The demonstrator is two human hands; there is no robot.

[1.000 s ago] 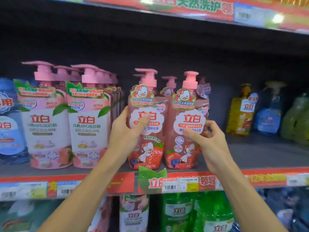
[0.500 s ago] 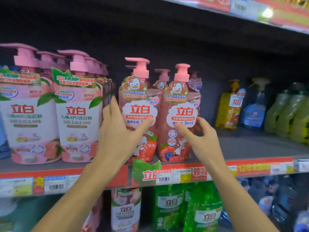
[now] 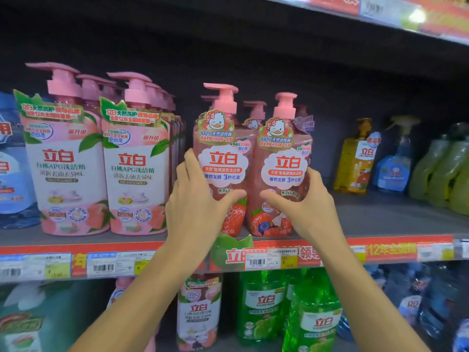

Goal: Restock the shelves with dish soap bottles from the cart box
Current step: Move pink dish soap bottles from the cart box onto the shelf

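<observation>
Left hand [image 3: 196, 209], head view: fingers wrapped round the left flank of the left strawberry bottle [image 3: 223, 161], thumb laid across its front label. Right hand [image 3: 303, 207] grips the right strawberry bottle [image 3: 285, 168] likewise, fingers round its right flank, thumb across the front. Both bottles stand upright, touching each other, at the front edge of the shelf [image 3: 380, 217]. Count: two strawberry pump bottles in the front rank, with further pink pumps showing behind them, number not determinable. To the left, two rows of larger peach bottles [image 3: 134, 171], two fronts visible, several more ranked behind. A blue bottle [image 3: 12, 174] is cut off at the left border. To the right: one yellow bottle [image 3: 355, 158], one blue spray bottle [image 3: 394, 161], and pale green bottles [image 3: 441, 168] at the frame edge. On the lower shelf stand green bottles [image 3: 264, 306] and one pink-and-white bottle [image 3: 200, 313]. Compared with half a second ago, both hands sit in much the same hold on the pair, the left thumb now lying flatter across the label; the shelf appears shifted in frame, which camera movement may account for. Open room: a bare stretch of shelf lies between the right strawberry bottle and the yellow bottle. The red price strip [image 3: 393, 250] runs along the shelf lip.
</observation>
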